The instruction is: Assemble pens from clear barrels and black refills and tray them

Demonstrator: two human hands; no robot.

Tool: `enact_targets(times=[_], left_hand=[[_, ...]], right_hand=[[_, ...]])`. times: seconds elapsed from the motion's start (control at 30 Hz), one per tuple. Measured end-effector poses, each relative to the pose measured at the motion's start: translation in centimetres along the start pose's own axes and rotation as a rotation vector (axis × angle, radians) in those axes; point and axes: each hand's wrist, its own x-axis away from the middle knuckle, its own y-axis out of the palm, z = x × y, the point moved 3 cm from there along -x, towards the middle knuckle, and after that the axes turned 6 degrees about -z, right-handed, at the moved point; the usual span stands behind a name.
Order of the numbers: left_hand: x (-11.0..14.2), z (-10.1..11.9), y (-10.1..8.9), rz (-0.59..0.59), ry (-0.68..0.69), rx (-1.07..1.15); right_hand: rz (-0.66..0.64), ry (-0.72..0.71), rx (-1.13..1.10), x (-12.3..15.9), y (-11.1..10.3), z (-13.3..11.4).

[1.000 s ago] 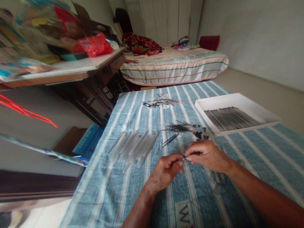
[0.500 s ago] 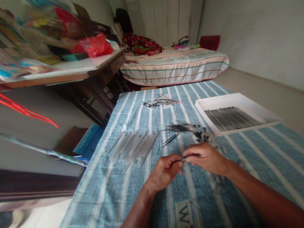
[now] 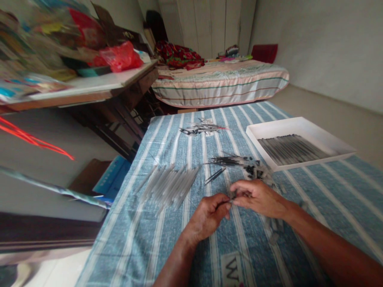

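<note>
My left hand [image 3: 211, 215] is closed in a pinch at the middle of the cloth, with a small thin dark piece [image 3: 231, 199] between thumb and forefinger. Meeting it from the right, my right hand [image 3: 257, 198] has its thumb at the same piece; its forefinger is arched up and its other fingers are curled in. The fingers hide most of the piece. Beyond my hands lie two black thin sticks [image 3: 214, 175], a bundle of black thin sticks [image 3: 230, 160] and a heap of small black and grey parts [image 3: 257, 171]. Left of my hands, translucent grey tubes [image 3: 170, 185] lie side by side.
A white open box [image 3: 261, 153] at the right holds a row of dark-filled tubes [image 3: 291, 148]. Farther back is another loose pile of thin sticks [image 3: 205, 128]. Blue striped cloth [image 3: 128, 247] covers the table. A cluttered desk [image 3: 98, 89] stands left, a bed [image 3: 221, 85] behind.
My right forefinger has lifted away from the thumb, opening a gap above the piece. My left hand has stayed in place, and the piles look the same.
</note>
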Motion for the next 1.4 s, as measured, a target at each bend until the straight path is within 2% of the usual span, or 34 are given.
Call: enact_targets(times=[0.2, 0.6, 0.73, 0.83, 0.97, 1.4], left_hand=[[0.1, 0.1, 0.0, -0.006, 0.005, 0.004], [0.0, -0.1, 0.0, -0.003, 0.015, 0.007], [0.1, 0.0, 0.0, -0.011, 0.017, 0.01], [0.1, 0.0, 0.1, -0.011, 0.015, -0.002], [0.1, 0.0, 0.1, -0.01, 0.016, -0.003], [0.0, -0.3, 0.0, 0.014, 0.041, -0.111]], right_hand=[[0.015, 0.028, 0.104, -0.1, 0.2, -0.2], [-0.025, 0.079, 0.044, 0.1, 0.3, -0.5], [-0.035, 0.135, 0.032, 0.2, 0.5, -0.4], [-0.012, 0.093, 0.0, 0.2, 0.5, -0.5], [-0.004, 0.128, 0.013, 0.3, 0.6, -0.4], [0.042, 0.088, 0.044, 0.0, 0.8, -1.1]])
